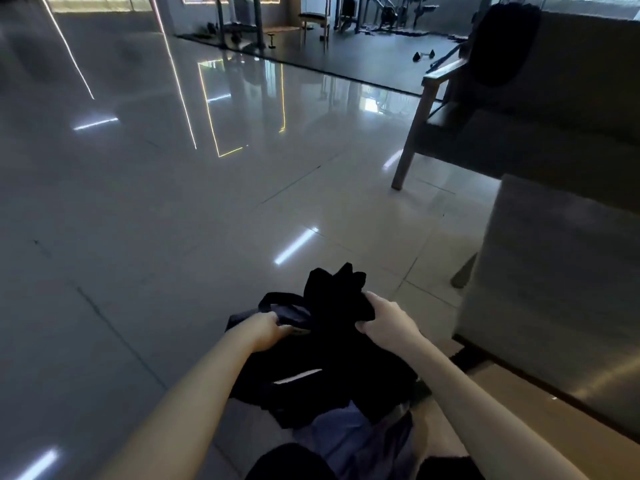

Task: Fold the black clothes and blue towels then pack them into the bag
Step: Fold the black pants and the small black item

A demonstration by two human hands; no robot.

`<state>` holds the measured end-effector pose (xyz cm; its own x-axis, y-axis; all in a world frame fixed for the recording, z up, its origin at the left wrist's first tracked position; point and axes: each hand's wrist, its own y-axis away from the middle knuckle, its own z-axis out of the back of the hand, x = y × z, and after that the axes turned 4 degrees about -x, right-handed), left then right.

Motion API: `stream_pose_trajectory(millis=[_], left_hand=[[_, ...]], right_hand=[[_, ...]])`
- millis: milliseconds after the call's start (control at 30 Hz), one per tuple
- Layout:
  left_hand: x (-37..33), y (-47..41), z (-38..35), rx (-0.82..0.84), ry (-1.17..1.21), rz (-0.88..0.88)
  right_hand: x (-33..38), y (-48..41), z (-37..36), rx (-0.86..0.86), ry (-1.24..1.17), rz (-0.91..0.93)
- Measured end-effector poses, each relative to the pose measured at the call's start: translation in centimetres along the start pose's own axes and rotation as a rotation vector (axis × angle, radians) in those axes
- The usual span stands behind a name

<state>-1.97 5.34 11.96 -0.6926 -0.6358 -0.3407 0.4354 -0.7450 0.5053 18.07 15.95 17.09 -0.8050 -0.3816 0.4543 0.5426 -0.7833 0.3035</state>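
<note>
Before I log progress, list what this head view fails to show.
- Inside the bag: head view, covered by black clothes and left hand.
- Fingertips of right hand: head view, buried in cloth.
- Fold of blue towel: head view, partly under the dark pile.
- What the dark item on the chair is: head view, too dim.

A glossy tiled floor [173, 220] is streaked with reflected strip lights. At the right a wooden-framed armchair [519, 140] is set, and a grey table [554, 289] is seen nearer. Far back, a dumbbell [423, 56] is laid on a dark mat [346, 62]. Beyond it a bench [313, 18] and gym machines [391, 10] are ranged.
</note>
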Motion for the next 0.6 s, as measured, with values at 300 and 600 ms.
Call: stream_pose_trajectory(millis=[300, 600], left_hand=[[7.2, -8.2, -6.2, 0.007, -0.214, 0.082], [9.8, -17.0, -11.4, -0.255, -0.441, -0.049]], right_hand=[[-1.0, -6.0, -9.3, 0.161, 0.11, 0.009], [-3.8, -11.2, -15.7, 0.22, 0.249, 0.111]])
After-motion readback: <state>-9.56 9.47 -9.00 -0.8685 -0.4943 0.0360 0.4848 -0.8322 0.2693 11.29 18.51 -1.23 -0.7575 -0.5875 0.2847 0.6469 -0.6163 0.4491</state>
